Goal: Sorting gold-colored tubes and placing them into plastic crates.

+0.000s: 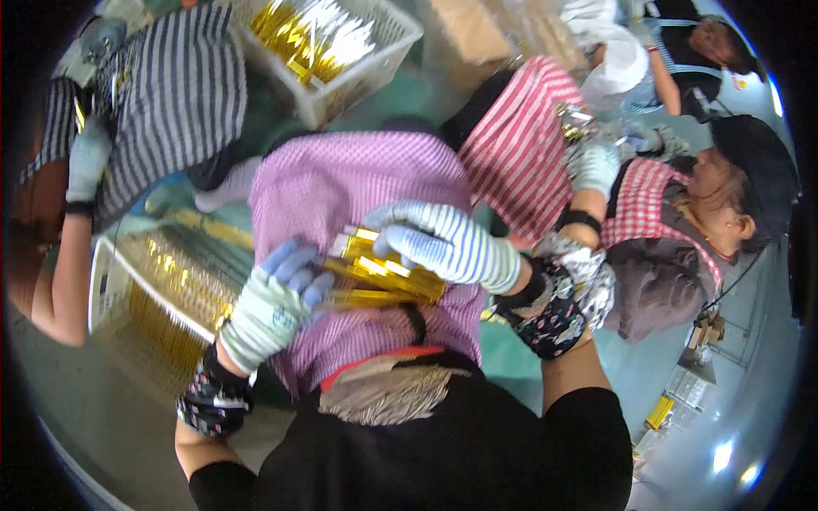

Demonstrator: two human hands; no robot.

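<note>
Pale green floor [511, 366] shows around the purple checked apron [315, 183] in the head view. Over the apron, gold strips [388, 277] lie between the 2 hands, long axis mostly left to right. The right hand [452, 243] arches over their upper side, fingers loosely bent; the left hand [273, 298] curls by their left end. Whether either grips, I cannot tell.

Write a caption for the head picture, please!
Gloved left hand and right hand with shiny gold strips over a purple checked cloth.
</note>
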